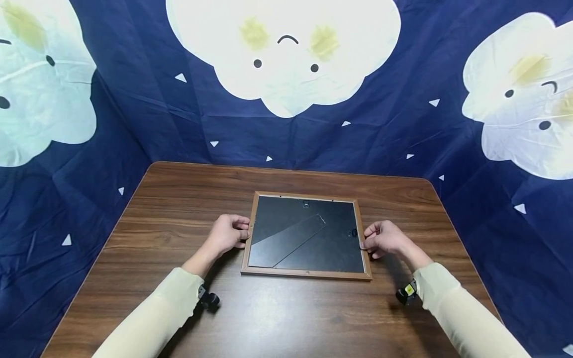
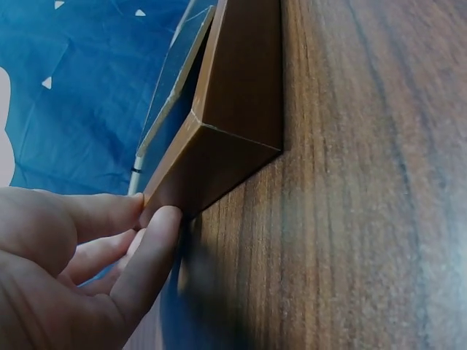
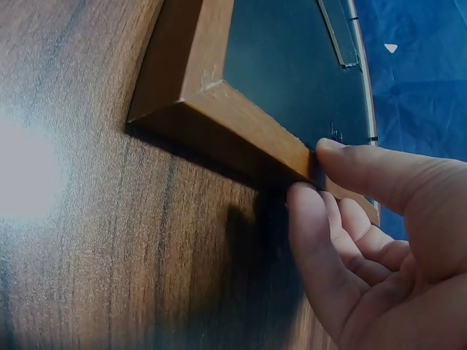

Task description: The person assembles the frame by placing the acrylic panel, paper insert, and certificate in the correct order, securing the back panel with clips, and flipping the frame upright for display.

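Observation:
A picture frame [image 1: 291, 223] with a brown wooden rim lies face down on the table, its black backing and slanted stand flap [image 1: 300, 238] upward. My left hand [image 1: 227, 232] grips the left rim, thumb at the upper edge and fingers against the outer side in the left wrist view. Opposite it, my right hand [image 1: 386, 237] pinches the right rim; its thumb [image 3: 365, 164] reaches over the edge in the right wrist view, with the fingers at the outer side. Small black hangers [image 1: 306, 204] sit at the backing's top and right. The frame's front is hidden.
The brown wood-grain table [image 1: 188, 199] has rounded far corners. Dark blue cloth [image 1: 179, 124] printed with white clouds and small triangles hangs around its back and sides. A small black device [image 1: 209, 300] is worn at the left wrist, another [image 1: 405, 293] at the right.

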Demonstrator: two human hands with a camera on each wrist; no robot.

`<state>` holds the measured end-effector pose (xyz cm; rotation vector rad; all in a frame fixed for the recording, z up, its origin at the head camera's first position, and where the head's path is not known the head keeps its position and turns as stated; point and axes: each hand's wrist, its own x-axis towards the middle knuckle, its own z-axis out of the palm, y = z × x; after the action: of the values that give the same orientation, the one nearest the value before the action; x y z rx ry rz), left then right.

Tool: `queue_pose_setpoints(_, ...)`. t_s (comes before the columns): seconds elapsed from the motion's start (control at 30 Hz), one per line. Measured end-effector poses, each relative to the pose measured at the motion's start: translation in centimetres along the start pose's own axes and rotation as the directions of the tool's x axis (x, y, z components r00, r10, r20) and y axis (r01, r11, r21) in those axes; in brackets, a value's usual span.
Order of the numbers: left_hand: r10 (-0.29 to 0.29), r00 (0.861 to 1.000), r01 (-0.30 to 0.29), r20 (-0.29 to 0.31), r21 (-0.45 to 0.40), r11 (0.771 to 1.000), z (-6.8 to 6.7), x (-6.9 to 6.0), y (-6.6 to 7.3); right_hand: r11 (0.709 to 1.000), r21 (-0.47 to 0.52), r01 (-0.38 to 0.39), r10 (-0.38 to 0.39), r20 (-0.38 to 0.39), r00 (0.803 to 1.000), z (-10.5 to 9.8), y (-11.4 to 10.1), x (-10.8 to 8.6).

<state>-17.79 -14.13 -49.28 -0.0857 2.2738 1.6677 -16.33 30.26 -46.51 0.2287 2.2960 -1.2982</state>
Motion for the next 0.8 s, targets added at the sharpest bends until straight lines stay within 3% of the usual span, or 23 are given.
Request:
queue_pose_setpoints(0.43,0.022,0.999,-0.021,-0.023,0.043,0.999,0.3,-0.1,-0.2,0.998,-0.019,-0.066,0.066,0.007,0.998,0.5,-0.7,0.4)
queue_pose_setpoints(0.67,-0.001,1.0,0.001,-0.027,0.012,1.0,0.2,0.1,-0.4,0.981,-0.185,-0.063,0.054,-0.053,0.997,0.7,-1.1,0.3)
queue_pose_setpoints(0.8,-0.018,0.999,0.018,-0.033,-0.002,1.0,0.1,0.2,-0.5,0.96,-0.28,-0.015,-0.011,-0.089,0.996,0.7,-1.1,0.4)
